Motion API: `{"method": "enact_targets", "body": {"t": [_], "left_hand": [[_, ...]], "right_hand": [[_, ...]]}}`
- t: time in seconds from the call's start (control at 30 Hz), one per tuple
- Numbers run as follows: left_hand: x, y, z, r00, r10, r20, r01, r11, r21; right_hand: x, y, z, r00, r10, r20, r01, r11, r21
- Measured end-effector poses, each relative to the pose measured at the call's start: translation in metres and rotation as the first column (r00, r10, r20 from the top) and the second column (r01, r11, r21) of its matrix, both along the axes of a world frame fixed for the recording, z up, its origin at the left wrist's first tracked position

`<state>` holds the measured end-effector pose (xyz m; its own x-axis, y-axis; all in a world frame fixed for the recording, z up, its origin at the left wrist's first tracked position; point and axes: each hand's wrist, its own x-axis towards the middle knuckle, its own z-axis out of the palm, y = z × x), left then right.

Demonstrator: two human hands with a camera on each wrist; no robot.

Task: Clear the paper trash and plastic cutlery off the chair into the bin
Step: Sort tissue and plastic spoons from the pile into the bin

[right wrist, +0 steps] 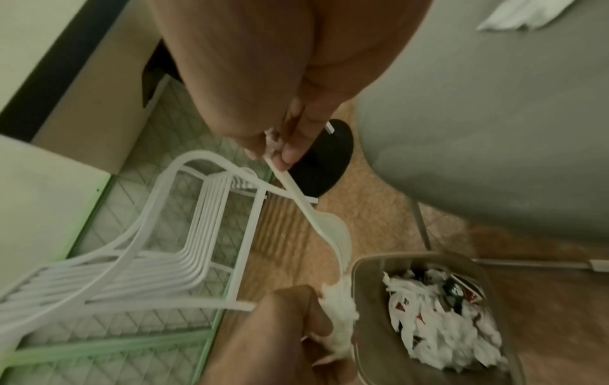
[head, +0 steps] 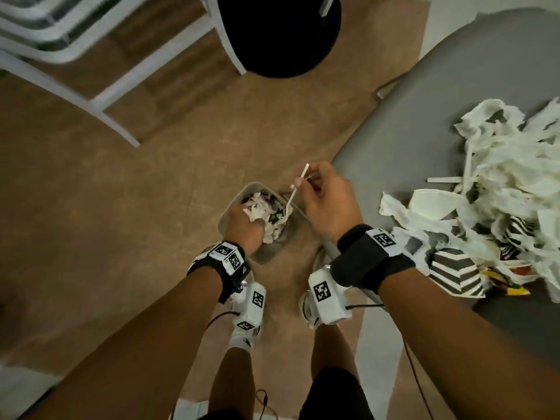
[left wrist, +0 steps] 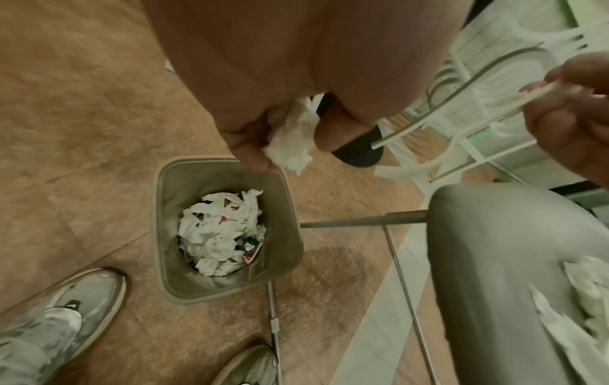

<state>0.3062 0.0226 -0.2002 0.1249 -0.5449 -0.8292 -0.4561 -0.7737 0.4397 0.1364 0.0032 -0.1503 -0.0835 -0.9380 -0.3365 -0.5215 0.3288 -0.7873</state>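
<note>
At far left stands a stack of white chairs point(head: 60, 34) on the brown floor point(head: 106, 222), with a black round base point(head: 278, 34) just beside its right side.

The left hand point(head: 244, 227) is over the bin point(left wrist: 280, 263), fingers curled around a wad of white paper point(left wrist: 290, 146). In the left wrist view the wad protrudes between thumb and fingers, directly above the far edge of the bin opening. The bin is a grey, square-mouthed container standing on the floor just beside the left edge of the grey chair point(head: 424, 116). It already holds crumpled white paper point(left wrist: 217, 234) and some printed scraps, piled toward its bottom.

The right hand point(head: 327, 204) is above the right side of the bin, near the chair's left edge. Thumb and fingertips pinch the handle of a white plastic fork point(right wrist: 316, 218), tines hanging down over the bin rim. In the right wrist view a small scrap of something pale sits in the same pinch; what it is cannot be told.

On the grey chair's seat, toward its right side, lies a heap of torn white paper point(head: 500, 183). Mixed into it are a striped black-and-white paper cup point(head: 454, 274) at the near edge of the heap, a flat white cutlery handle point(head: 444, 179) sticking out to the left, and a colourful printed wrapper point(head: 506, 280) at the near right.

Two shoes point(left wrist: 59, 312) are on the floor near the bin.
</note>
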Motion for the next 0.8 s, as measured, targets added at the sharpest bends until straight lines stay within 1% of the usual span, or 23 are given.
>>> {"method": "enact_targets", "body": {"t": [0.03, 0.07, 0.13, 0.17, 0.2, 0.23, 0.27, 0.3, 0.37, 0.4, 0.43, 0.53, 0.6, 0.67, 0.8], "left_hand": [[0.008, 0.002, -0.009, 0.998, 0.009, -0.061, -0.008, 1.000, 0.015], [0.017, 0.005, -0.022, 0.995, -0.013, -0.097, 0.013, 1.000, 0.000], [0.039, 0.017, -0.072, 0.995, -0.055, -0.083, 0.055, 0.998, -0.001], [0.048, 0.020, -0.084, 0.994, -0.085, -0.070, 0.086, 0.996, 0.008], [0.053, 0.018, -0.077, 0.991, -0.129, -0.044, 0.131, 0.991, 0.026], [0.053, 0.014, -0.050, 0.990, -0.143, 0.001, 0.143, 0.989, 0.025], [0.057, 0.015, -0.040, 0.988, -0.151, 0.045, 0.150, 0.989, 0.019], [0.062, 0.017, -0.034, 0.986, -0.153, 0.070, 0.152, 0.988, 0.017], [0.074, 0.020, -0.032, 0.980, -0.171, 0.102, 0.171, 0.985, 0.012], [0.079, 0.023, -0.030, 0.978, -0.173, 0.119, 0.173, 0.985, 0.014], [0.083, 0.024, -0.026, 0.977, -0.167, 0.135, 0.167, 0.986, 0.017], [0.088, 0.023, -0.020, 0.974, -0.169, 0.149, 0.171, 0.985, -0.001], [0.083, 0.018, -0.016, 0.970, -0.192, 0.149, 0.196, 0.980, -0.013], [0.070, 0.009, -0.009, 0.964, -0.226, 0.138, 0.233, 0.972, -0.035], [0.028, -0.010, 0.007, 0.945, -0.304, 0.117, 0.316, 0.944, -0.100]], "right_hand": [[0.009, 0.003, -0.004, 1.000, 0.020, -0.009, -0.019, 1.000, 0.014], [0.017, 0.005, -0.008, 0.999, 0.036, -0.014, -0.036, 0.999, 0.026], [0.032, 0.009, -0.017, 0.997, 0.064, -0.030, -0.063, 0.997, 0.053], [0.039, 0.011, -0.023, 0.996, 0.078, -0.052, -0.075, 0.995, 0.070], [0.045, 0.013, -0.029, 0.993, 0.090, -0.072, -0.083, 0.992, 0.093], [0.049, 0.015, -0.034, 0.992, 0.101, -0.075, -0.091, 0.988, 0.125], [0.053, 0.017, -0.039, 0.989, 0.126, -0.072, -0.111, 0.977, 0.182], [0.056, 0.018, -0.045, 0.981, 0.179, -0.080, -0.154, 0.956, 0.250], [0.058, 0.020, -0.054, 0.930, 0.343, -0.134, -0.268, 0.879, 0.395], [0.059, 0.020, -0.056, 0.901, 0.404, -0.156, -0.303, 0.846, 0.439], [0.058, 0.021, -0.059, 0.888, 0.431, -0.164, -0.319, 0.831, 0.455], [0.049, 0.021, -0.055, 0.915, 0.382, -0.131, -0.292, 0.851, 0.437], [0.040, 0.019, -0.049, 0.929, 0.346, -0.129, -0.273, 0.879, 0.390], [0.029, 0.016, -0.039, 0.947, 0.300, -0.113, -0.247, 0.908, 0.340], [-0.005, 0.014, -0.013, 0.984, 0.181, 0.004, -0.174, 0.943, 0.285]]}}
